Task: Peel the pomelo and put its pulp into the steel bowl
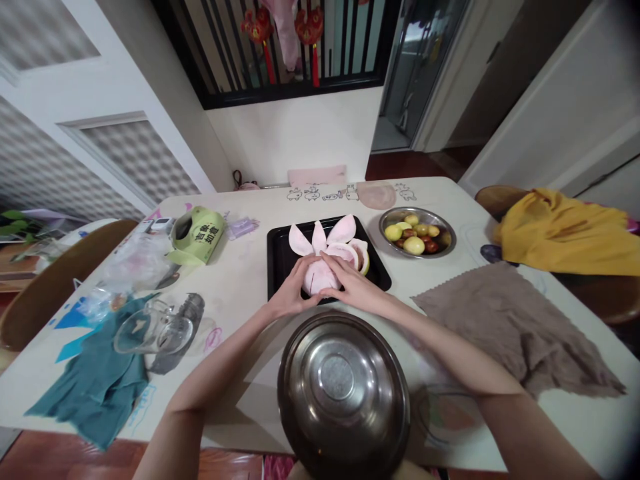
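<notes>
As hands (295,287) (354,285) cup fruit (318,279), peel (319,237) pointing away

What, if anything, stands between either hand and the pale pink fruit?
Nothing visible: the left hand and right hand cup the pale pink fruit directly. The peel pieces lie beyond it and the large metal bowl nearer the person, neither in between.
</notes>
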`<state>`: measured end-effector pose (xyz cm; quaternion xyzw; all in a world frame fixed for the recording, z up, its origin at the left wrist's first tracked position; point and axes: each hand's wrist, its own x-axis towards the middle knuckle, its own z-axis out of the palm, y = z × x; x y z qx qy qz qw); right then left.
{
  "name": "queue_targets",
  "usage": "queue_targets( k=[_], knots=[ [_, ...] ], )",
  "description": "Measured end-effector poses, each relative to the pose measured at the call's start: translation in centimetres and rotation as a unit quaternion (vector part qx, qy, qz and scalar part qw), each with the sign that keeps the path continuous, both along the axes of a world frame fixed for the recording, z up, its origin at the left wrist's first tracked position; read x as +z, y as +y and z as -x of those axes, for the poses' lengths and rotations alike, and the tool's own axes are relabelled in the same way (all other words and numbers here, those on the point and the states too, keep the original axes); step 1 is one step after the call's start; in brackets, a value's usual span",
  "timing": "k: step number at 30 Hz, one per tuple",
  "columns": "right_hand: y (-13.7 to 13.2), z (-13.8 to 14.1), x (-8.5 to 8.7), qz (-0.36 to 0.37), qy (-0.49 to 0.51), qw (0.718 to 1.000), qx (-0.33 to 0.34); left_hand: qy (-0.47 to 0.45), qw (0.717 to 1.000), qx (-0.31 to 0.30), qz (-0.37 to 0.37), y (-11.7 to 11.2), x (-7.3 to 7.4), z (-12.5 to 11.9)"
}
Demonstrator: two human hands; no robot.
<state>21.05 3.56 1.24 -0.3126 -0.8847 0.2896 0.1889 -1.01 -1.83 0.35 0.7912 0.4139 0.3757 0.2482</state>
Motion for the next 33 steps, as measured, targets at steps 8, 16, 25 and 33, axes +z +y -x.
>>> queue_targets(
  k=[8,16,25,33],
  knots=[
    [-0.5,-0.1,0.5,-0.028,-0.004,1.000,0.005,-0.048,0.990,0.095,0.090,-1.0,-0.7,-1.1],
    [0.2,0.4,0.7,0.006,-0.016,0.998,-0.054,-0.012,0.995,0.085,0.042,-1.0,-1.0,-1.2],
    [1.2,1.7,1.1,0.013,-0.044,0.995,-0.088,0.015,0.993,0.116,0.029,-1.3,-1.3,-2.0],
    [2.7,1.6,0.7,0.042,-0.033,0.994,-0.094,0.023,0.991,0.127,0.032,-1.0,-1.2,-2.7]
  ],
)
